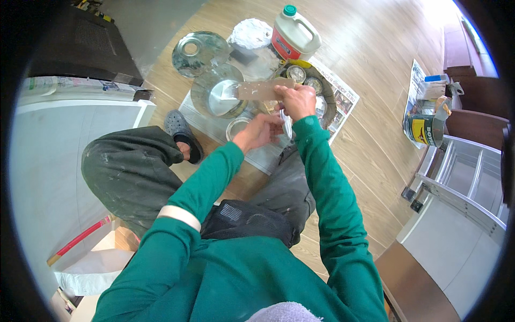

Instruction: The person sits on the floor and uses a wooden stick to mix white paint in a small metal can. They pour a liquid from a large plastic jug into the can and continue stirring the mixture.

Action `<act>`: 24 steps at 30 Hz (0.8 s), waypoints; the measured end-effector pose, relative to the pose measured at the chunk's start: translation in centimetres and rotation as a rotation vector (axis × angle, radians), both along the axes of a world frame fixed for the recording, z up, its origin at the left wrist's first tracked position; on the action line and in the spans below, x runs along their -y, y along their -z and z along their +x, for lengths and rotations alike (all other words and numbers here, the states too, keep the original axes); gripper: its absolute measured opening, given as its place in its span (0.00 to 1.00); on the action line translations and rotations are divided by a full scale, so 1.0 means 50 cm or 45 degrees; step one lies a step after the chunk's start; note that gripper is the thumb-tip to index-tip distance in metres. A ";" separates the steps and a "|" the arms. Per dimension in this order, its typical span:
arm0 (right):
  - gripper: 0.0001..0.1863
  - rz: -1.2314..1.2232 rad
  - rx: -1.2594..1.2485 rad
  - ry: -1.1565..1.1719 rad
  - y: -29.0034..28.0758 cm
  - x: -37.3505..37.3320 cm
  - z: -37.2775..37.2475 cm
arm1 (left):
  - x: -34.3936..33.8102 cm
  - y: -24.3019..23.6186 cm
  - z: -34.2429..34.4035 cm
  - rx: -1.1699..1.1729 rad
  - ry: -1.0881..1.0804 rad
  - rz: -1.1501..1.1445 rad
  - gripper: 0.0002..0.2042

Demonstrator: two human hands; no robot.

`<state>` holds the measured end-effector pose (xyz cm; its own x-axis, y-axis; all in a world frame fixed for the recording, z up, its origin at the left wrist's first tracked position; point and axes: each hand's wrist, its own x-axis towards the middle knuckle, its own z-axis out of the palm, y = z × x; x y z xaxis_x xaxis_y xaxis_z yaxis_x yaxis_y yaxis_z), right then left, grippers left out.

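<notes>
My right hand [299, 100] is closed on a flat brown strip [264, 90], held level. The strip's whitish far end reaches over a round tub [199, 96] with white liquid in it. Just nearer and to the left, my left hand [260, 131] has its fingers curled at a small pale object with a curved white rim [287, 126]. What kind of thing it is, I cannot make out. Beneath my left hand, a round clear container [230, 130] stands on the covered floor, partly hidden. Several open cans [296, 74] sit together beyond my right hand.
A stained round lid [206, 49], a crumpled white bundle [250, 33] and a cream jug with a green cap [289, 35] lie beyond the tub. Newspaper [343, 96] covers the wood floor there. At far right are a paint can [424, 130] and a ladder [475, 174].
</notes>
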<state>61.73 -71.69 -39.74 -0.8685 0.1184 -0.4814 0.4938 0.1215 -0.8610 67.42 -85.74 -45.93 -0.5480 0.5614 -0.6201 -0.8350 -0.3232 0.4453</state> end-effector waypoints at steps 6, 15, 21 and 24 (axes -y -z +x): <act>0.12 0.022 0.024 0.030 0.008 0.004 -0.011 | -0.015 0.027 -0.068 0.134 -0.151 -0.093 0.19; 0.15 -0.317 0.022 0.199 -0.026 0.012 0.052 | 0.143 -0.038 0.141 -0.725 0.161 -1.931 0.43; 0.13 -0.322 -0.163 0.272 -0.026 0.023 0.095 | 0.118 0.066 0.178 -1.065 0.311 -2.037 0.66; 0.13 -0.192 -0.294 0.223 -0.037 0.016 0.131 | 0.123 0.107 0.165 -1.166 0.268 -1.959 0.64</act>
